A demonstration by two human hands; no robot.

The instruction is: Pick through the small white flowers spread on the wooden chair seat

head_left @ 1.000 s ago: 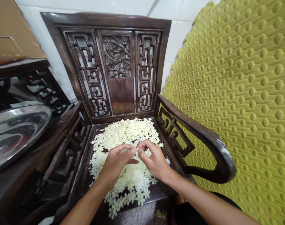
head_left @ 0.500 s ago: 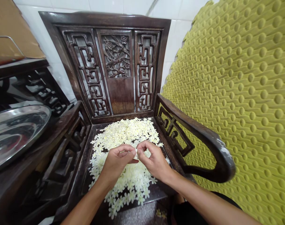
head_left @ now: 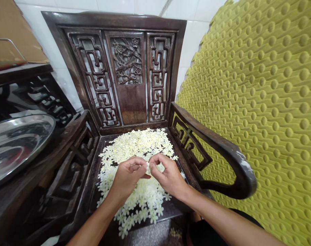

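Over the seat of a dark carved wooden chair (head_left: pixel 133 104), both hands meet with their fingertips pinched together. My left hand (head_left: pixel 129 176) and my right hand (head_left: pixel 167 172) grip one small white flower (head_left: pixel 148 168) between them, mostly covered by the fingers. Under and around the hands lies a spread of white flowers (head_left: pixel 142 145) with pale yellow centres, heaped at the back of the seat and looser at the front. Part of that spread is hidden behind the hands.
A shiny round metal tray (head_left: pixel 40 136) rests at the left, by the chair's left armrest (head_left: pixel 68 147). The right armrest (head_left: pixel 216 147) curves forward beside a yellow-green bumpy mat (head_left: pixel 260 102) standing upright. Cardboard (head_left: pixel 17 30) is at upper left.
The fingertips have parted very slightly, so more of the white flower shows between them. Otherwise hands, chair and flower spread stay in place.
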